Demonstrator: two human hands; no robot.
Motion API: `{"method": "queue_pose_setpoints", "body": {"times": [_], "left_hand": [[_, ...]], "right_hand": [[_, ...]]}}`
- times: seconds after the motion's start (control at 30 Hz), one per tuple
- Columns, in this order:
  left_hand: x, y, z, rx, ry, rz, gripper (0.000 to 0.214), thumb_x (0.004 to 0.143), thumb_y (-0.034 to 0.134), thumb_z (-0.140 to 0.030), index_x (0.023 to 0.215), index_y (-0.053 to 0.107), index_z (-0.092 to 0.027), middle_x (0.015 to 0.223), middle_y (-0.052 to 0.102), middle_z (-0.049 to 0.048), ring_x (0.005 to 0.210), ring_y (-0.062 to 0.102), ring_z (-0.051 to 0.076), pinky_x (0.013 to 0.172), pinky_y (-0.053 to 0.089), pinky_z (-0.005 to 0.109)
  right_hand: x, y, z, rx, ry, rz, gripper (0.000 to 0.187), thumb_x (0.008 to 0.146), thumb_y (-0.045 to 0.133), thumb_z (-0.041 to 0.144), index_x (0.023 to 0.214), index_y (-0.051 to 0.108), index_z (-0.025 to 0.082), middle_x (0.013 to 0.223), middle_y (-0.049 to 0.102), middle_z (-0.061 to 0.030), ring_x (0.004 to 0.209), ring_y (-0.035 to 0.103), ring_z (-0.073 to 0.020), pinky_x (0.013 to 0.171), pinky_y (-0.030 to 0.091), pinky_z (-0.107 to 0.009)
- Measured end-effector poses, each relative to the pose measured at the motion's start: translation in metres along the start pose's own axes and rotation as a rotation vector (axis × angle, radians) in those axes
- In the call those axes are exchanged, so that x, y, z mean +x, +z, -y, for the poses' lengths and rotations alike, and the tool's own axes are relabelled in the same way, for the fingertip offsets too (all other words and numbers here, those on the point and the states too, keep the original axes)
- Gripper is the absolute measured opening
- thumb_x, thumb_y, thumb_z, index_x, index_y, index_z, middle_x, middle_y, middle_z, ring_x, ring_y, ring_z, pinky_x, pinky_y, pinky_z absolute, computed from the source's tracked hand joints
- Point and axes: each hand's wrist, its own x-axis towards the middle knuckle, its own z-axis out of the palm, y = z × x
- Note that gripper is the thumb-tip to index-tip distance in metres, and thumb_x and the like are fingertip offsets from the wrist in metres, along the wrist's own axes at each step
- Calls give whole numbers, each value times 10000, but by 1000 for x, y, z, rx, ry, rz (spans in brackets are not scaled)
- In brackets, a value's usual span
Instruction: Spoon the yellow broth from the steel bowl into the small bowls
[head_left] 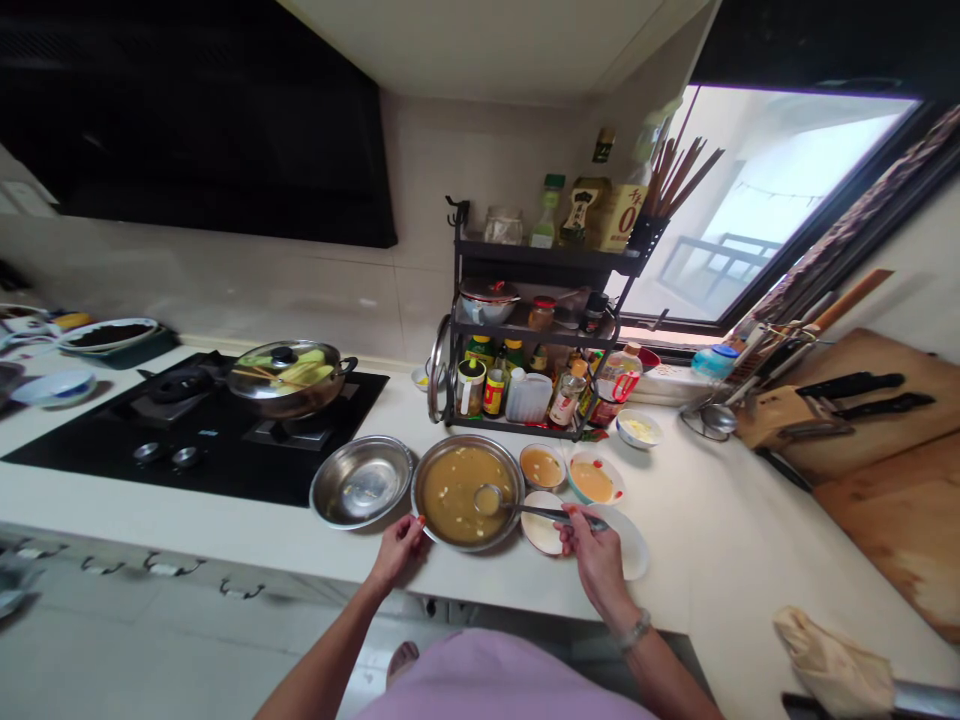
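Observation:
A steel bowl [428,530] of cloudy brown liquid with pale bits floating in it stands on the counter in front of me. At its lower left rim my left hand [401,550] has its fingers closed on the edge. My right hand [592,555] is wrapped round the handle of a ladle [489,500]. The ladle's cup lies in the liquid, and its handle passes over a white bowl [541,535]. Two small bowls of orange-brown liquid, one metal [543,468] and one patterned [592,482], sit just behind. Beneath my right hand is a white plate [630,545], partly covered.
To the left are a steel basin [361,482] and a lidded pan [281,380] on the black stove [217,470]. A rack [517,330] with bottles and jars stands behind. On the right are a small bowl [639,430], a knife block [780,415] and a cloth [829,660].

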Motion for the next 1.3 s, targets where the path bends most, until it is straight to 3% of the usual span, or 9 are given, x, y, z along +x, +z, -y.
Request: {"method": "queue_pose_setpoints", "body": {"times": [0.37,0.67,0.9,1.17,1.3], "left_hand": [[-1,1,-2,19,7,-4,531,631,670,-657,540,444,-185,453,418,-63,397,404,85,399,379,220],[1,0,1,21,9,-14,525,636,668,-653,543,455,-182,457,417,-61,405,395,83,406,387,221],[3,-3,6,26,23,2,522,651,657,-653,551,455,-182,464,420,-59,410,400,87,404,389,222],[3,-3,6,29,29,-2,518,656,658,-647,545,456,-182,457,422,-59,404,400,86,408,381,221],[6,-5,12,34,34,8,498,693,639,-626,555,454,-185,461,424,-58,404,403,88,409,372,219]], "right_hand": [[5,-8,-3,90,6,-55,446,622,780,493,852,657,132,554,623,-6,478,567,-144,374,413,-214],[11,-21,16,141,-7,-118,386,592,800,427,804,653,140,544,633,-12,463,551,-131,384,399,-209],[26,-50,23,139,-88,-214,356,591,777,387,800,652,127,570,656,-45,467,555,-131,394,408,-215],[50,-96,32,98,-211,-428,312,598,754,358,758,632,121,505,617,-27,460,579,-142,387,418,-209],[53,-112,34,-33,-291,-487,363,651,729,428,816,632,120,516,616,-16,484,594,-149,415,464,-228]]}}
